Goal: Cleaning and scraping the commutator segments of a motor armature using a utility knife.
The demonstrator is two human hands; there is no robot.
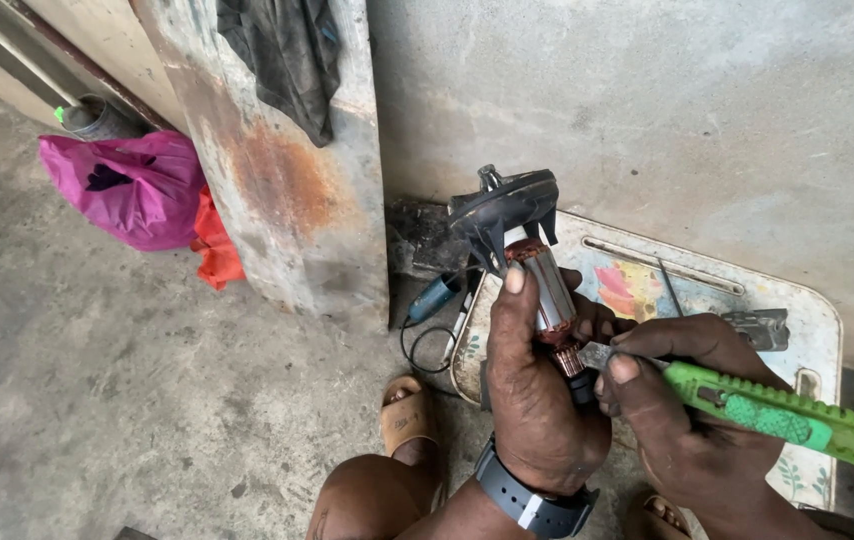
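at nine o'clock in the view a pink plastic bag point(132, 188) lies on the concrete floor point(97, 380), with an orange bag point(217, 250) touching its right edge. just right of them a rusty metal sheet point(287, 170) leans against the wall, a dark rag point(287, 60) draped over its top at twelve o'clock. near the sheet's foot, at about six o'clock from it, a blue-handled tool point(434, 297) with a thin black wire rests on the floor, and below that a sandal point(407, 415) shows beside a bare knee.

the left hand point(537, 390), with a black watch point(527, 495) on the wrist, has its fingers wrapped firmly round a motor armature point(544, 290); the thumb lies up along the copper windings. the armature stands nearly upright in the centre of the view, its black fan end point(507, 205) pointing to twelve o'clock and its lower end buried in the grip.

at three o'clock from it the right hand point(682, 400) has its fingers closed round a green utility knife point(797, 420), whose blade tip touches the armature's lower copper part. under both hands lies a flat pale tray point(807, 310) with a coloured print, a small grey metal part point(762, 328) on it at about two o'clock from the right hand.
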